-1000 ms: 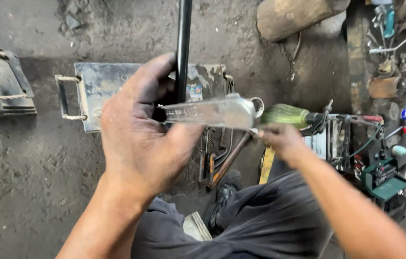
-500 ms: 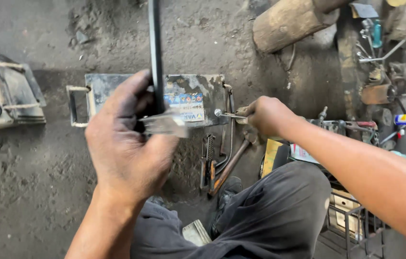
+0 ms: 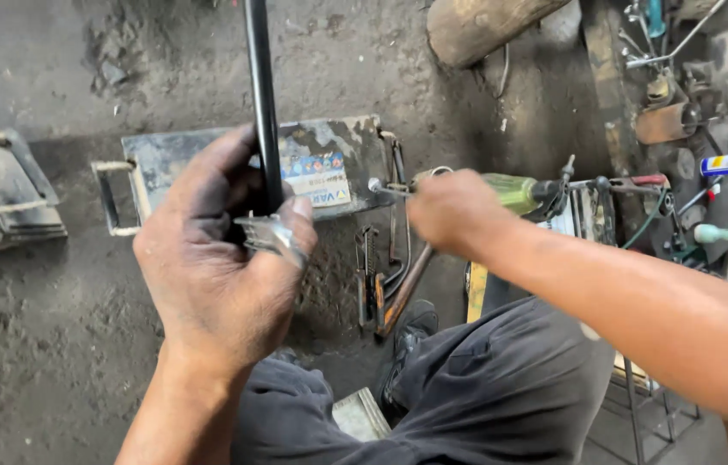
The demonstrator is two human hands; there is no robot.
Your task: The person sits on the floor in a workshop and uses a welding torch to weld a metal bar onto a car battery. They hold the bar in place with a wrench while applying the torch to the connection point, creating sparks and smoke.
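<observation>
glossy black metal rod (image 3: 262, 103), translucent green plastic screwdriver handle (image 3: 510, 191), rough log (image 3: 484, 26).

The black rod (image 3: 262, 103) runs past the top edge (lower end hidden inside the left hand (image 3: 222, 258)).

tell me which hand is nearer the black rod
Left. The left hand is wrapped around the black rod, gripping it with a metal clamp. The right hand is off to the rod's right, holding a green-handled screwdriver.

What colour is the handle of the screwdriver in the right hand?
Translucent green; the screwdriver handle shows best in the head view.
</observation>
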